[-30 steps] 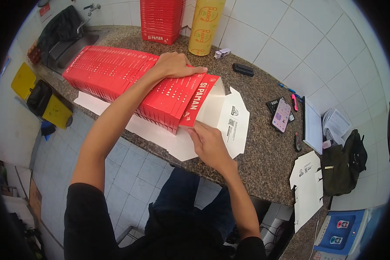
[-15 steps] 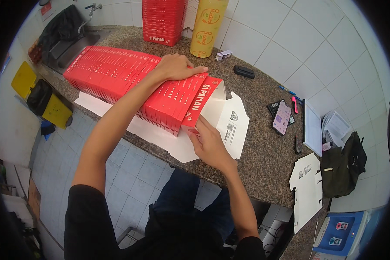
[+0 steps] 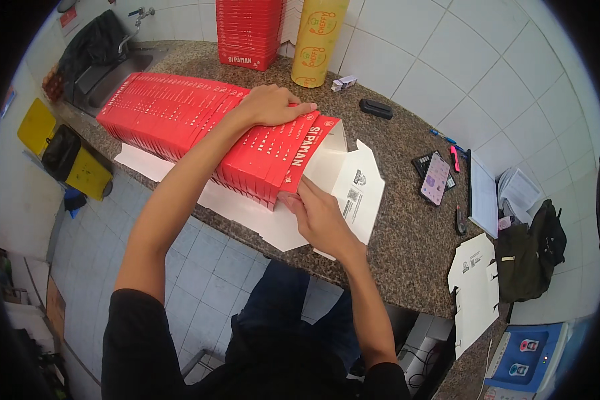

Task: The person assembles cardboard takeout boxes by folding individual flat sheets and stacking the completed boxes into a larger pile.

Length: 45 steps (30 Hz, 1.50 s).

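A long row of red cardboard boxes (image 3: 173, 110), nested into one another, lies on its side across the counter. My left hand (image 3: 273, 107) is over its top near the right end, thumb stretched out and fingers bent over the far edge. At that end, my right hand (image 3: 320, 217) grips the near lower edge of the last red box (image 3: 307, 150); its fingers are partly hidden inside the opening. That box sits almost flush with the row, its white inside facing right. Under the row lie flat white cardboard blanks (image 3: 363, 190), with dark print at their right end.
Behind stand another stack of red boxes (image 3: 247, 37) and a yellow printed roll (image 3: 319, 43). Rightward lie a black stapler-like object (image 3: 376, 109), a phone (image 3: 435, 179), a cutter (image 3: 460, 220), a white blank (image 3: 473, 287) and a dark bag (image 3: 523, 260). A sink (image 3: 107, 83) is far left.
The last box has slid left, deeper into the row, pushed by my right hand. My left hand has stayed in nearly the same place on top.
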Each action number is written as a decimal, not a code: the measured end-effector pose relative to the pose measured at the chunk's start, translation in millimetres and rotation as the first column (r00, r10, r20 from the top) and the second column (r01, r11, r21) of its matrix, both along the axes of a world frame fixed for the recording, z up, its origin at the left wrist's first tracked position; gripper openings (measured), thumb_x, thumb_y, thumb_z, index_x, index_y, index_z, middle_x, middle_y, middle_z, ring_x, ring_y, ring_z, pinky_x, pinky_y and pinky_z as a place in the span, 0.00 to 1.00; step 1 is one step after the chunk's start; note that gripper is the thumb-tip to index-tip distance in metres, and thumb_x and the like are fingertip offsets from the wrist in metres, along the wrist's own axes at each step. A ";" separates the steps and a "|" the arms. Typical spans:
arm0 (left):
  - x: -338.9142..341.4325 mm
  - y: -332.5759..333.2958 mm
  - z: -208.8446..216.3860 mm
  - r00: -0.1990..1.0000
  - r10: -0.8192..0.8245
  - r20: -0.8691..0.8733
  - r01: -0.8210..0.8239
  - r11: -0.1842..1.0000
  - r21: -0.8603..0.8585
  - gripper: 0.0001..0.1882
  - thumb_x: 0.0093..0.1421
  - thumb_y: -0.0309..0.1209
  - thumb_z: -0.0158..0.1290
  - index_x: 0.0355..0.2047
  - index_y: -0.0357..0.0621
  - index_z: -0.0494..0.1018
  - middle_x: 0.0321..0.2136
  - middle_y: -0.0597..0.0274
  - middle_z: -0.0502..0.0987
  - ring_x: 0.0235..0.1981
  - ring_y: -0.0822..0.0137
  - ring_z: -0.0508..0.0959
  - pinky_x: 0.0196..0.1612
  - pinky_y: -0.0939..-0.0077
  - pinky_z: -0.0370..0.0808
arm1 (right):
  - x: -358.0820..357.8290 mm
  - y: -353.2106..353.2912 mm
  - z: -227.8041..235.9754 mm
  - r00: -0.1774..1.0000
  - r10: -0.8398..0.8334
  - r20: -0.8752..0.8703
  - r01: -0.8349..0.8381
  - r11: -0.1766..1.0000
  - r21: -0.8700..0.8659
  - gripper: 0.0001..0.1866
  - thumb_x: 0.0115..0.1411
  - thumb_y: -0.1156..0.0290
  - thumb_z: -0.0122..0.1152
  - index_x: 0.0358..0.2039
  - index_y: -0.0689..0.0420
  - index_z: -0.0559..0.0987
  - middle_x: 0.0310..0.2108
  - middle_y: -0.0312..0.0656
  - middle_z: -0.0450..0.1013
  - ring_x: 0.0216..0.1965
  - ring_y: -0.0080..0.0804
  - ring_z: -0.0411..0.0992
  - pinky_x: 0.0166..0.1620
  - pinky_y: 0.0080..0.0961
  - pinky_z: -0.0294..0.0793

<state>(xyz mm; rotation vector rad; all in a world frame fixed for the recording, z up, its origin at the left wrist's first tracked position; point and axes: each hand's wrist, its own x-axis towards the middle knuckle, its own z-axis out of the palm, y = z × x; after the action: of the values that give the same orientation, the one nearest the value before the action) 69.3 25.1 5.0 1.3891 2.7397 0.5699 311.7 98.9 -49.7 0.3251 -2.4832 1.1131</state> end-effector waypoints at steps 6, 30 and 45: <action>-3.4 0.1 0.9 0.995 0.071 0.067 -0.062 0.990 -0.126 0.40 0.56 0.74 0.42 0.43 0.57 0.85 0.36 0.45 0.84 0.43 0.46 0.83 0.54 0.58 0.75 | 10.3 -7.3 7.2 0.982 -0.086 0.167 0.075 0.994 0.075 0.17 0.64 0.80 0.53 0.55 0.65 0.70 0.48 0.60 0.74 0.44 0.64 0.73 0.45 0.48 0.75; 99.8 -128.8 -4.2 0.898 -0.241 -0.368 0.248 0.968 -0.029 0.38 0.60 0.55 0.55 0.65 0.47 0.66 0.67 0.52 0.64 0.68 0.48 0.63 0.68 0.46 0.57 | 56.9 25.2 16.0 0.841 -0.541 -0.006 0.490 0.758 0.430 0.18 0.60 0.78 0.56 0.52 0.61 0.73 0.41 0.53 0.77 0.39 0.53 0.76 0.42 0.47 0.75; 91.7 -122.5 -40.5 0.834 -0.118 -0.539 0.238 0.958 0.160 0.36 0.55 0.55 0.59 0.61 0.53 0.73 0.60 0.58 0.73 0.62 0.50 0.71 0.65 0.48 0.63 | -38.6 -25.6 -25.6 0.986 0.049 0.162 0.024 0.906 -0.423 0.10 0.63 0.73 0.59 0.35 0.69 0.80 0.23 0.51 0.78 0.25 0.39 0.78 0.32 0.33 0.75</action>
<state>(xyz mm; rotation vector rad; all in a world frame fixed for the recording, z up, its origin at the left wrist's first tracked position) 161.0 -97.3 -35.4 2.1155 2.9493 0.5660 273.1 73.3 -75.3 0.1207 -2.2907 1.7060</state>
